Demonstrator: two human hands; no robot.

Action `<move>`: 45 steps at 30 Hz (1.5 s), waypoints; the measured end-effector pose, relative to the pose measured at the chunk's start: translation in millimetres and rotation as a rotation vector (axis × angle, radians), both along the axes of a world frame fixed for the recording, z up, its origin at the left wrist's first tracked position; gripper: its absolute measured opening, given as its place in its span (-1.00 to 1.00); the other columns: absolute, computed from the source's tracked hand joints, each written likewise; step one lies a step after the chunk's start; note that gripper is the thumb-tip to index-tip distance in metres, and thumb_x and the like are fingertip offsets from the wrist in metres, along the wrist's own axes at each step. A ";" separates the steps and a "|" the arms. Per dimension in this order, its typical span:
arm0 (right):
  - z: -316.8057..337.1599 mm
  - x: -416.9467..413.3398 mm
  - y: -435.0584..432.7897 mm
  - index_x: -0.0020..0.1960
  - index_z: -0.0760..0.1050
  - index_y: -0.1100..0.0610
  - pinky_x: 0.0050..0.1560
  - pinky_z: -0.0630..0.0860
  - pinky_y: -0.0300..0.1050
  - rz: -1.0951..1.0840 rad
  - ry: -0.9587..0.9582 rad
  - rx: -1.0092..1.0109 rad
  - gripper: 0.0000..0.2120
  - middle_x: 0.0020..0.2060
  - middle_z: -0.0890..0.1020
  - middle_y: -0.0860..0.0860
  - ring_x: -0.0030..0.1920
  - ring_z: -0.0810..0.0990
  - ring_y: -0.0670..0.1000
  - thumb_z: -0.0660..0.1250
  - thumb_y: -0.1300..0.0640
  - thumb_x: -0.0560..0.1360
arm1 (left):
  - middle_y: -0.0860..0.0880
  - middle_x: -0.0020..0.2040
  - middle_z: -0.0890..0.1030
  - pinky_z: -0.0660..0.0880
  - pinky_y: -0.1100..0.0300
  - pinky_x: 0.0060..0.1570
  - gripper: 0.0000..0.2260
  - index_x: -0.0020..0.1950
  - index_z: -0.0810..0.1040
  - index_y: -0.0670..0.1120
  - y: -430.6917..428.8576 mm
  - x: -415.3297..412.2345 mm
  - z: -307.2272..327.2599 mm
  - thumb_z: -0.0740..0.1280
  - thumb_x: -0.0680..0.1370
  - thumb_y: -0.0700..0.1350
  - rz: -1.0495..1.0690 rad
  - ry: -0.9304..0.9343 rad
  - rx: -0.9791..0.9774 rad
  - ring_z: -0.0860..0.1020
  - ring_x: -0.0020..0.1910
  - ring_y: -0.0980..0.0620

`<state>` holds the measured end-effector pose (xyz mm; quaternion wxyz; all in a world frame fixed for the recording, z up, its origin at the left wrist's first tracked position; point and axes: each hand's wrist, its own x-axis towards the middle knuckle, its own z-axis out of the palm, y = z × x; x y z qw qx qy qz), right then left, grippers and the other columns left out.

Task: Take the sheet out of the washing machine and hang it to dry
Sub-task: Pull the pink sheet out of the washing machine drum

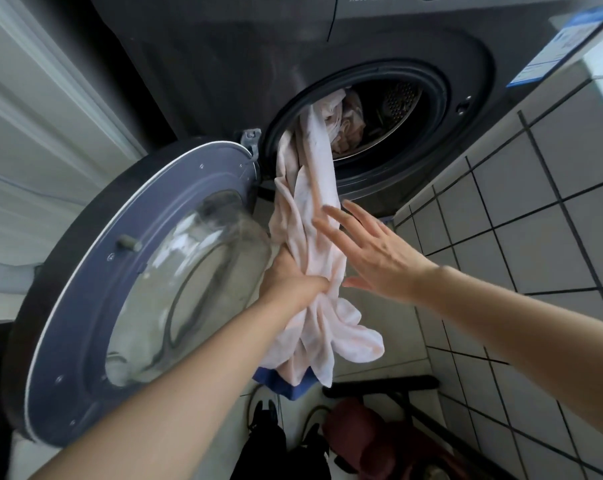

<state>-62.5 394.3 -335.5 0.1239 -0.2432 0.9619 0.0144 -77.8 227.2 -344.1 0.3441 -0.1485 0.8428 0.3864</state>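
Observation:
A pale pink sheet [314,188] trails as a twisted rope out of the drum opening [393,109] of a dark grey washing machine [224,64] and hangs down toward the floor, its loose end bunched below my hands. My left hand [291,278] grips the sheet around its middle. My right hand [369,251] is beside it with fingers spread and straight, its fingertips touching the sheet's right side. More crumpled cloth lies inside the drum.
The round door [130,289] is swung open to the left, close to my left arm. A white tiled wall [535,220] stands on the right. Below lie a blue cloth edge [286,386], dark red shoes [369,434] and a black rack bar [379,384].

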 end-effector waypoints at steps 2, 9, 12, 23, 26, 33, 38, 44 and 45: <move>-3.4 -21.9 -4.4 0.55 -0.19 -0.01 0.47 0.13 0.21 0.113 0.017 0.061 0.24 0.53 0.08 0.12 0.50 0.07 0.28 0.51 -0.30 0.17 | -0.02 0.20 0.56 0.51 0.11 0.14 -0.40 0.35 0.38 0.00 -4.4 5.1 4.3 0.50 0.36 -0.01 -0.021 0.007 0.051 0.55 0.14 -0.04; -25.1 -56.1 -22.5 0.51 -0.25 -0.16 0.44 0.04 0.24 0.351 -0.111 0.071 0.24 0.53 0.03 -0.13 0.52 -0.09 0.17 0.47 -0.41 0.12 | 0.02 0.02 0.56 0.50 0.17 -0.02 -0.67 0.07 0.42 -0.04 -28.5 21.2 18.1 0.45 0.39 -0.03 -0.178 0.042 -0.005 0.56 0.03 -0.05; -41.2 -51.5 -27.3 0.51 -0.17 -0.16 0.42 0.01 0.19 0.317 -0.200 0.021 0.19 0.50 0.14 -0.10 0.52 -0.07 0.09 0.44 -0.45 0.12 | 0.04 0.28 0.43 0.37 0.23 0.09 -0.31 0.40 0.30 -0.07 -39.1 28.9 25.4 0.48 0.33 -0.01 -0.109 0.090 0.039 0.46 0.26 -0.04; -72.5 -38.4 -54.4 0.09 0.57 0.04 0.05 0.33 0.19 0.185 -0.006 -0.209 -0.60 -0.06 0.56 0.00 0.05 0.46 0.25 0.46 0.21 0.26 | 0.02 -0.22 0.45 0.35 0.15 -0.36 -0.63 0.03 0.21 0.06 -80.8 53.2 52.2 0.36 0.39 -0.13 -0.214 0.295 0.020 0.44 -0.29 0.09; -69.0 -41.8 -54.5 0.04 0.61 0.02 0.13 0.28 0.16 0.142 -0.038 -0.214 -0.73 0.01 0.54 0.02 0.16 0.42 0.22 0.42 0.12 0.34 | -0.01 -0.21 0.47 0.35 0.15 -0.35 -0.61 0.07 0.22 0.07 -89.2 54.2 52.4 0.34 0.38 -0.15 -0.179 0.299 -0.011 0.45 -0.27 0.07; -66.5 -49.9 -36.7 -0.06 0.61 0.05 0.17 0.23 0.05 0.302 -0.014 -0.156 -0.72 -0.04 0.67 0.04 0.14 0.59 0.06 0.47 0.07 0.23 | -0.01 0.01 0.51 0.45 0.13 -0.24 -0.25 0.41 -0.02 0.31 -89.2 63.3 57.3 0.31 0.43 -0.20 -0.280 0.331 -0.045 0.52 -0.16 -0.02; -57.2 -53.5 -22.5 0.14 0.45 0.04 0.15 0.37 0.10 0.318 -0.058 -0.037 -0.55 -0.25 0.64 0.05 -0.20 0.62 0.11 0.29 -0.12 0.30 | 0.21 0.40 0.11 0.49 0.07 -0.16 -0.25 0.43 0.01 0.42 -93.9 60.9 59.4 0.25 0.44 -0.18 -0.597 0.431 -0.187 0.54 -0.13 -0.11; -65.9 -49.5 -14.9 0.16 0.51 0.07 0.27 0.17 0.06 0.284 -0.032 -0.040 -0.57 -0.07 0.66 0.03 0.09 0.55 0.10 0.41 -0.01 0.32 | 0.35 0.46 0.18 0.50 0.07 0.00 -0.46 0.36 0.39 0.30 -98.3 59.0 66.2 0.25 0.45 -0.16 -0.654 0.473 -0.170 0.54 0.11 0.00; -67.1 -49.3 -15.1 0.10 0.56 0.07 0.23 0.20 0.08 0.278 -0.011 -0.054 -0.63 -0.11 0.66 0.01 0.09 0.54 0.10 0.42 0.04 0.30 | 0.36 0.44 0.22 0.50 0.09 -0.02 -0.47 0.35 0.41 0.29 -99.4 59.3 66.3 0.26 0.44 -0.16 -0.648 0.487 -0.158 0.54 0.10 0.02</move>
